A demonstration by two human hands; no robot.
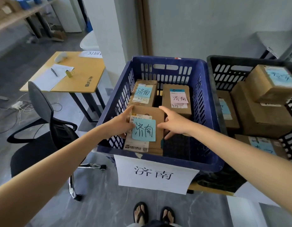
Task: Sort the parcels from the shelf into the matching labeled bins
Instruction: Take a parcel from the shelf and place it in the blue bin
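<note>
Parcel: a brown box (157,114) held between both hands, in the near left part of the blue bin (158,161), lower centre of the frame; its top face is turned up towards the person.
Note: a blue slip (144,130) stuck on the parcel's top, handwritten 济南, partly covering a printed shipping label.
Left hand: the left hand (121,124) grips the parcel's left edge, with the forefinger stretched up along the far left corner, the thumb lying on the top face just beside the note, and the other fingers curled down the side.
Right hand: the right hand (175,123) grips the right edge, with the forefinger reaching along the far edge, the thumb on the top face touching the note's right side, and the lower fingers wrapped round the side.
Resting or not: I cannot tell whether the parcel sits on the bin floor or hangs in the hands.
Sign: a white sheet (155,173) on the blue bin's front wall, printed 济南, the same characters as the note.
Other parcels: two boxes at the back of the blue bin, one (144,94) with a blue 济南 note, one (178,99) with a pink one, both just beyond the fingertips.
Black bin: a black crate (223,64) touching the blue bin's right side, stacked with boxes.
Table: a wooden table (86,76) at upper left, with papers and a pen.
Chair: a black chair (41,102) left of the blue bin.
</note>
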